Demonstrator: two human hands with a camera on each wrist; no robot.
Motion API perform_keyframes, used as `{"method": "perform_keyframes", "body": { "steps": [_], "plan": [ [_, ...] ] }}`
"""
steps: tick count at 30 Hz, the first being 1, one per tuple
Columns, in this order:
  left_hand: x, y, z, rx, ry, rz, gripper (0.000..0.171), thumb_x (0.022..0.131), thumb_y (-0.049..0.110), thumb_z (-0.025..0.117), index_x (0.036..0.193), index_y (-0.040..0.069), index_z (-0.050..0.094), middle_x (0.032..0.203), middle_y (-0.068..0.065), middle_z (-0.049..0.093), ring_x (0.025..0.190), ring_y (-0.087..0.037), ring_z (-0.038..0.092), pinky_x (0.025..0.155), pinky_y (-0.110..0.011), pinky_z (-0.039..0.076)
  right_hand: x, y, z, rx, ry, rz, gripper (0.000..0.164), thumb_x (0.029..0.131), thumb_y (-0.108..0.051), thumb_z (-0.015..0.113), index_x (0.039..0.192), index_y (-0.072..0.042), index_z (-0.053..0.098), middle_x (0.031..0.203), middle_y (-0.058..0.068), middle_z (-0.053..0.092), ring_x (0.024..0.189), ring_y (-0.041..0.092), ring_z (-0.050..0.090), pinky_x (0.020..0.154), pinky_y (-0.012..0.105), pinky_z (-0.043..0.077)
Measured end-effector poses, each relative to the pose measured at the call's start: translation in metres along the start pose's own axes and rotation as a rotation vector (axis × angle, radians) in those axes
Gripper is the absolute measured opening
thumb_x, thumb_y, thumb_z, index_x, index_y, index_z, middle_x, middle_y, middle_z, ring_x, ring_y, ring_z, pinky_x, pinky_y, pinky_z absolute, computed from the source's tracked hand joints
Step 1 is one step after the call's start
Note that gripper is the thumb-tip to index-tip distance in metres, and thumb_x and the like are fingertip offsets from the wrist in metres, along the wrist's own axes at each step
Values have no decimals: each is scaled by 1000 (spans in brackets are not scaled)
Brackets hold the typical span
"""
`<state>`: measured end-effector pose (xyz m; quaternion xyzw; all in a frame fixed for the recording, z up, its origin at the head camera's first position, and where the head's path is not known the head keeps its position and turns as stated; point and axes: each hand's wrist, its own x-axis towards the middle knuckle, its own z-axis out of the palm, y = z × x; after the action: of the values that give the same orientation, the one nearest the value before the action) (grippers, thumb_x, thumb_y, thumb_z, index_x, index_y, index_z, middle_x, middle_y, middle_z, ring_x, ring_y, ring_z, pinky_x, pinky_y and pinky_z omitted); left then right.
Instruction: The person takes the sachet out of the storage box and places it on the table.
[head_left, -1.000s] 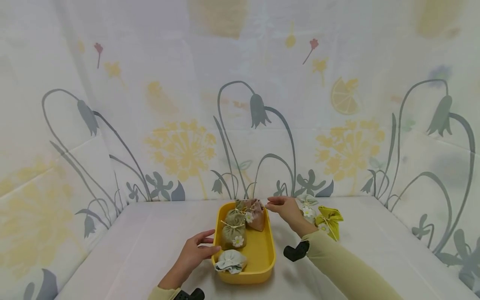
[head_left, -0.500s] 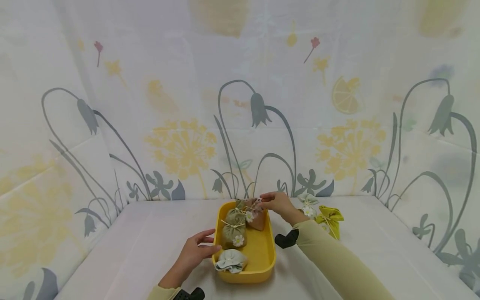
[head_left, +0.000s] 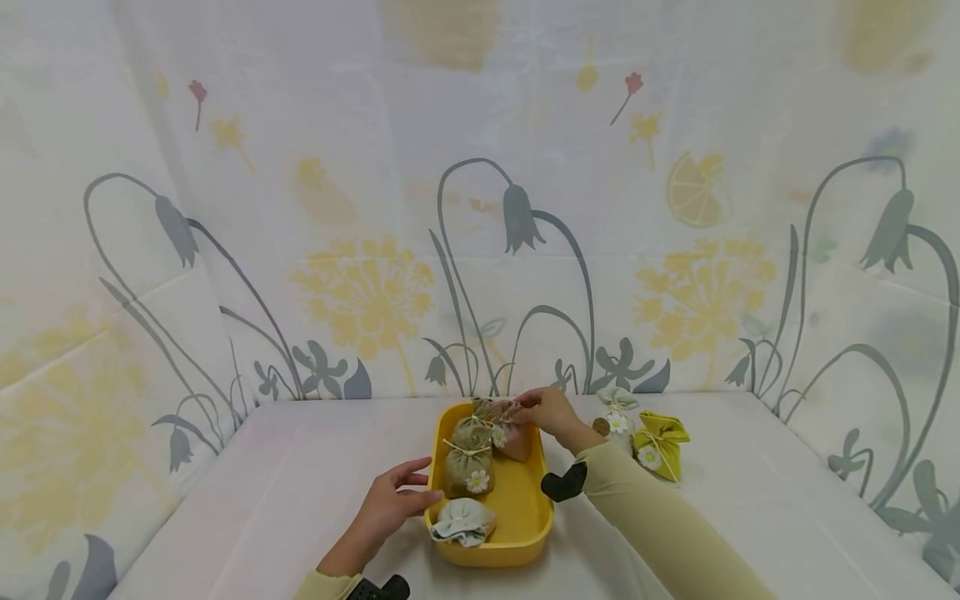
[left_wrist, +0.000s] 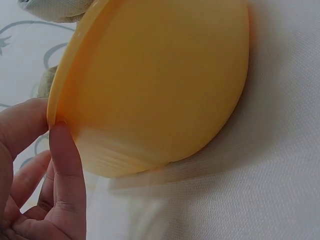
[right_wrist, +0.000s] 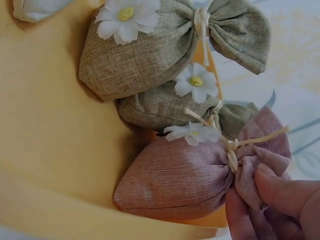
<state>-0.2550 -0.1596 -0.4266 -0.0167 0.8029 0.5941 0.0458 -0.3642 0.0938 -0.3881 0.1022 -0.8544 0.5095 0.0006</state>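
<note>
My left hand [head_left: 384,502] pinches the left rim of a yellow plastic tub [head_left: 517,500]; in the left wrist view the rim runs between thumb and finger. My right hand [head_left: 551,411] pinches the gathered top of a pink cloth pouch [right_wrist: 170,180], tied with cord and trimmed with a white flower. This pouch lies inside the tub at its far right. Beside it are an olive-green pouch [right_wrist: 140,60] and, partly hidden between the two, another green pouch [right_wrist: 160,105]. A whitish pouch [head_left: 462,523] lies at the tub's near left corner.
To the tub's right, a pale flowered pouch [head_left: 617,404] and a yellow-green pouch [head_left: 666,446] stand on the white-covered table [head_left: 300,450]. My right forearm passes close in front of them. A flower-printed cloth [head_left: 480,292] hangs behind the table.
My right hand has moved left from beside the tub's far right rim to the pink pouch's top and now pinches it. My left hand and the tub have stayed put.
</note>
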Motion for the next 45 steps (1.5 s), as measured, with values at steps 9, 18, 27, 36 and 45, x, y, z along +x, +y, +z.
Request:
{"method": "perform_keyframes", "body": {
  "steps": [9, 18, 27, 36, 45],
  "plan": [
    [1, -1, 1, -1, 1, -4, 66, 76, 21, 78, 132, 0, 50, 105, -13, 56, 81, -18, 61, 70, -33, 56, -7, -7, -5, 41, 24, -5, 19, 84, -1, 65, 102, 6, 68, 92, 11, 67, 83, 23, 62, 74, 34, 54],
    [1, -2, 0, -17, -1, -12, 68, 75, 21, 79, 132, 0, 49, 106, -13, 57, 81, -17, 61, 71, -34, 56, -21, -18, -14, 93, 7, -20, 19, 86, 2, 61, 104, 7, 65, 95, 12, 66, 86, 26, 64, 79, 37, 54],
    [-1, -1, 0, -13, 0, 3, 67, 76, 20, 78, 132, -1, 49, 105, -13, 57, 81, -18, 62, 71, -35, 56, -42, -32, -24, 147, 0, -59, 19, 89, 2, 58, 106, 6, 64, 96, 11, 66, 88, 25, 64, 80, 38, 53],
    [0, -2, 1, -13, 0, 4, 66, 76, 19, 78, 132, -1, 49, 105, -13, 57, 81, -18, 62, 71, -35, 56, -62, -41, -35, 133, 8, -120, 19, 90, 1, 56, 107, 5, 63, 100, 10, 65, 92, 24, 63, 81, 36, 53],
    [-1, -2, 1, -10, 3, 11, 66, 76, 19, 78, 131, -2, 49, 104, -13, 57, 81, -18, 62, 70, -34, 56, -75, -33, -55, 121, 49, -125, 19, 91, 2, 55, 109, 6, 61, 100, 12, 64, 93, 25, 62, 82, 35, 52]
  ]
}}
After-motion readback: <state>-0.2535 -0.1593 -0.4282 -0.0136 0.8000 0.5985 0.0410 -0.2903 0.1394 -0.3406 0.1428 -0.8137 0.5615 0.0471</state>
